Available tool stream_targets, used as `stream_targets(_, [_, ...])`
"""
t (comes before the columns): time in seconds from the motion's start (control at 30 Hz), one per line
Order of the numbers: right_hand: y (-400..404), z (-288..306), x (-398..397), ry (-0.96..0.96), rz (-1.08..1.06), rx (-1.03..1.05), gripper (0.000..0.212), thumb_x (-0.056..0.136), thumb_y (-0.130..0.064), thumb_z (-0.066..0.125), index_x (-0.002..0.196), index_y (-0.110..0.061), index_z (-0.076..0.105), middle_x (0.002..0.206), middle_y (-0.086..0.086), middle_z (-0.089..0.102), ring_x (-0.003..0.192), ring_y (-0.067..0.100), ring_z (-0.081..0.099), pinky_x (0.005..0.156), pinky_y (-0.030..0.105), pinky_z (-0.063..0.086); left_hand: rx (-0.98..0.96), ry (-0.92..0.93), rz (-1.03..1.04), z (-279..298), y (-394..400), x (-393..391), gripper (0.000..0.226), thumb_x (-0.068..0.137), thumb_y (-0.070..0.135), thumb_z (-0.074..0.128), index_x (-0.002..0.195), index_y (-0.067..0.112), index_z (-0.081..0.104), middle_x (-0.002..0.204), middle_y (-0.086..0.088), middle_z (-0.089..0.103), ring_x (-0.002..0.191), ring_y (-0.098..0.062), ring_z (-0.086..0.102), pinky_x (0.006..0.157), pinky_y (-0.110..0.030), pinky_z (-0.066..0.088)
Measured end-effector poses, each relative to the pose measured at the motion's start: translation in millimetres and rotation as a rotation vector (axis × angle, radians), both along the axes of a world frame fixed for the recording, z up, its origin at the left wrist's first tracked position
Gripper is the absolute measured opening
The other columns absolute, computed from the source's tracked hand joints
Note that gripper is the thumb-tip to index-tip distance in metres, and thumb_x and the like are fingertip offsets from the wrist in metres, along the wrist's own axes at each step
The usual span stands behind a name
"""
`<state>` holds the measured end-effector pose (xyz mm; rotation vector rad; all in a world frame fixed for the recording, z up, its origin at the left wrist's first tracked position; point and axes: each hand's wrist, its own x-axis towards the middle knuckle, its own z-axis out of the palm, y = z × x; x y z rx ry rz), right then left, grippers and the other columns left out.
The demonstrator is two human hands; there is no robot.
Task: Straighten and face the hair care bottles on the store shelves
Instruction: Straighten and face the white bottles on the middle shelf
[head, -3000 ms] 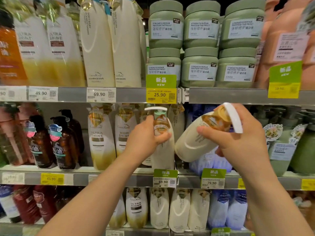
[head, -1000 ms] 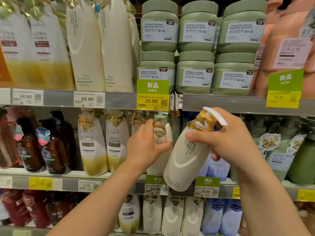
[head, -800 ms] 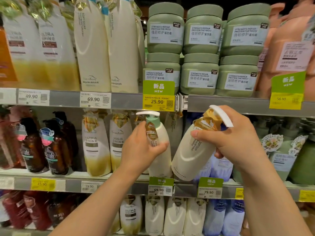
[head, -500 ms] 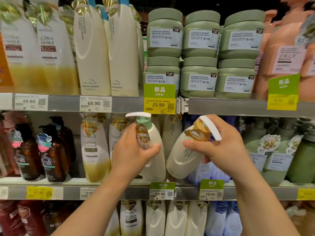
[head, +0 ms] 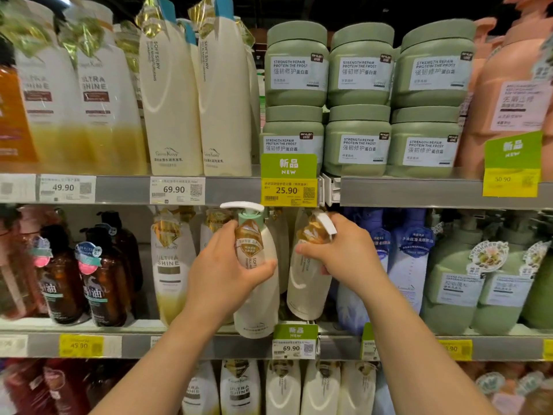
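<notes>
Head view, looking at the middle shelf (head: 191,344) of a hair care aisle. Left hand (head: 223,272) wrapped round the shoulder of a cream pump bottle (head: 258,304), fingers (head: 263,266) curled across its front and thumb behind, high enough to turn the body by the neck while the base stays at the shelf's front edge, just above the 69.90 price tag (head: 294,342). Pump head (head: 243,205) pointing left, gold label showing partly between the fingers, so probably mid-turn toward facing outward. Right hand (head: 344,253) gripping the neck of a second cream bottle (head: 308,290), just beside the first and tilted, top leaning right, base seemingly lifted off the shelf or barely touching; hard to tell which. Held by the neck most likely for easy lowering into the gap behind the price strip, between the first bottle and the blue bottles (head: 410,265). Both sets of fingers closed on their bottles, none spread. Other stock lined up front-facing: ULTRA SHINE bottle (head: 169,265) to the left, brown bottles (head: 101,283) further left, green tubs (head: 359,103) stacked in pairs on the shelf above. Likely remaining: standing the tilted bottle upright and squaring both labels forward.
</notes>
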<state>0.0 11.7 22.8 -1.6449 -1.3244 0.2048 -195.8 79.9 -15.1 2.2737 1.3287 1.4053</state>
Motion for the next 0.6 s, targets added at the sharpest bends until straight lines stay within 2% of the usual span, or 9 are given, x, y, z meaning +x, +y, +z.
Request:
stream_targets(0.03, [5.2,0.8,0.5,-0.058,-0.041,-0.029,0.035,0.073,-0.042,0.083,0.096,-0.027,0.061,0.088,-0.008,0.068,0.078,0.015,0.067,0.061,0.04,0.062,0.001,-0.003,0.002,0.4,-0.6,-0.7,0.085,0.062,0.071,0.07,0.129,0.023,0.048,0.118,0.007,0.06,0.107,-0.014,0.059,0.085,-0.041,0.054])
stream_targets(0.1, [14.9,2.9,1.0,-0.223,-0.131,-0.114,0.034,0.079,-0.047,0.075,0.095,-0.022,0.059,0.088,-0.001,0.066,0.084,0.026,0.066,0.069,0.038,0.056,0.006,-0.006,0.003,0.9,-2.4,-1.6,0.083,0.063,0.069,0.071,0.128,0.023,0.048,0.116,0.008,0.06,0.105,-0.013,0.059,0.084,-0.04,0.055])
stream_targets(0.2, [25.1,3.1,-0.1,-0.315,-0.21,-0.175,0.038,0.089,-0.047,0.064,0.094,-0.011,0.056,0.089,0.01,0.064,0.093,0.036,0.064,0.068,0.034,0.044,0.015,-0.016,-0.003,2.4,-7.3,-2.2,0.075,0.065,0.063,0.075,0.124,0.025,0.049,0.109,0.01,0.06,0.099,-0.012,0.059,0.08,-0.036,0.054])
stream_targets(0.3, [34.8,0.5,-1.0,-0.321,-0.241,-0.172,0.041,0.098,-0.041,0.056,0.112,-0.003,0.049,0.099,0.018,0.07,0.095,0.038,0.067,0.074,0.037,0.046,0.008,-0.008,-0.01,4.2,-9.9,-2.8,0.078,0.066,0.062,0.075,0.128,0.026,0.047,0.113,0.011,0.059,0.102,-0.011,0.058,0.083,-0.037,0.054])
stream_targets(0.37, [44.1,-0.6,2.5,-0.356,-0.265,-0.212,0.044,0.099,-0.033,0.057,0.12,0.003,0.042,0.103,0.019,0.069,0.097,0.038,0.068,0.076,0.036,0.049,-0.001,0.005,-0.012,4.9,-8.9,-3.4,0.081,0.066,0.065,0.073,0.131,0.026,0.045,0.115,0.01,0.059,0.103,-0.011,0.058,0.085,-0.038,0.054])
stream_targets(0.5, [51.1,4.0,5.4,-0.633,-0.274,-0.391,0.043,0.092,-0.016,0.067,0.13,-0.002,0.052,0.128,0.018,0.054,0.113,0.031,0.059,0.075,0.031,0.044,-0.015,0.018,-0.011,4.4,-7.7,-4.6,0.085,0.064,0.07,0.069,0.132,0.026,0.044,0.118,0.01,0.059,0.106,-0.012,0.059,0.086,-0.041,0.055])
stream_targets(0.6, [43.2,-4.3,-2.7,-0.532,-0.313,-0.297,0.035,0.097,-0.015,0.059,0.126,0.002,0.052,0.13,0.02,0.053,0.116,0.034,0.056,0.086,0.033,0.047,-0.02,0.025,-0.01,3.4,-8.4,-5.3,0.085,0.064,0.072,0.068,0.132,0.027,0.043,0.119,0.009,0.06,0.107,-0.013,0.059,0.086,-0.041,0.055])
